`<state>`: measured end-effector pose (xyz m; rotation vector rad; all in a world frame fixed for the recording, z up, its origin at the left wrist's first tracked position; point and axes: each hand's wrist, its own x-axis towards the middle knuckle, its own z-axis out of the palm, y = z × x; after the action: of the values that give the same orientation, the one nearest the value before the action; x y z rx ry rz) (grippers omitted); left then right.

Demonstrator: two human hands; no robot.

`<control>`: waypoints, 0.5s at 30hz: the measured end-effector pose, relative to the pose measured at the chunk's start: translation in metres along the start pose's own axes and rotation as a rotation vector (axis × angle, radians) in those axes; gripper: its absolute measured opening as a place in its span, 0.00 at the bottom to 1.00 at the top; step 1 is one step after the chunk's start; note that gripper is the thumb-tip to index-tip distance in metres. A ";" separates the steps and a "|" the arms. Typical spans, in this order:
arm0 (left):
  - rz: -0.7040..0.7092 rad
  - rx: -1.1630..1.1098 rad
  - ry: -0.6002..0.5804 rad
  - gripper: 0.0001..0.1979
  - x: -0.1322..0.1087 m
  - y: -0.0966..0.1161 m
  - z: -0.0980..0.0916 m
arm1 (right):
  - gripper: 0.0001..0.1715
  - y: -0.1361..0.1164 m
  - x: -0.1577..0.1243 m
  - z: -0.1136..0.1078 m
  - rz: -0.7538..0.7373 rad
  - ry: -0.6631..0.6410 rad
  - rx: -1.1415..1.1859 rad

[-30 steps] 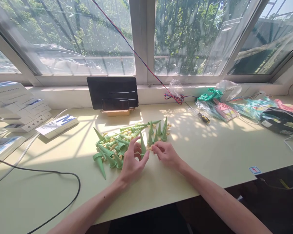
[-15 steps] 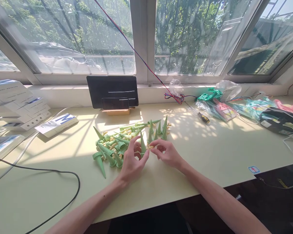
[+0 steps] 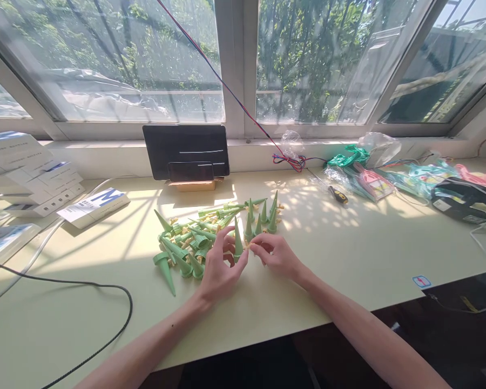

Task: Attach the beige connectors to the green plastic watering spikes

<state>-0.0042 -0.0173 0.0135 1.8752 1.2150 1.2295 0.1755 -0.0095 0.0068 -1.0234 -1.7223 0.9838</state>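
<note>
My left hand [image 3: 222, 265] is closed around a green plant-watering spike [image 3: 237, 240], its point upward. My right hand [image 3: 276, 255] pinches a small pale-yellow valve [image 3: 247, 245] at the spike's right side, close to my left thumb. Whether the valve is joined to the spike is hidden by the fingers. To the left lies a pile of green spikes [image 3: 182, 251] with yellow valves among them. Just behind my right hand, several more spikes [image 3: 264, 213] stand point up with yellow valves at their bases.
A tablet [image 3: 186, 146] and a phone [image 3: 190, 172] lean on a stand near the window. White boxes [image 3: 28, 173] are stacked at left, beside a black cable [image 3: 105, 285]. A screwdriver [image 3: 338, 195], bagged items [image 3: 372, 181] and a black strapped device [image 3: 464, 200] lie at right.
My right fingers have turned the yellow valve slightly, so it now points more upward. The spike in my left hand has shifted very little.
</note>
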 end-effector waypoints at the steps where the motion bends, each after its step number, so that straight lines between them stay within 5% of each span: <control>1: 0.003 0.001 -0.003 0.24 0.000 0.000 0.000 | 0.20 0.000 0.000 0.000 0.004 -0.003 -0.006; 15: 0.027 -0.009 -0.018 0.24 0.000 0.000 0.001 | 0.26 0.003 0.001 0.002 0.041 -0.008 -0.007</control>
<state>-0.0032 -0.0175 0.0136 1.8973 1.1764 1.2281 0.1745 -0.0081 0.0033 -1.0641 -1.7186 1.0093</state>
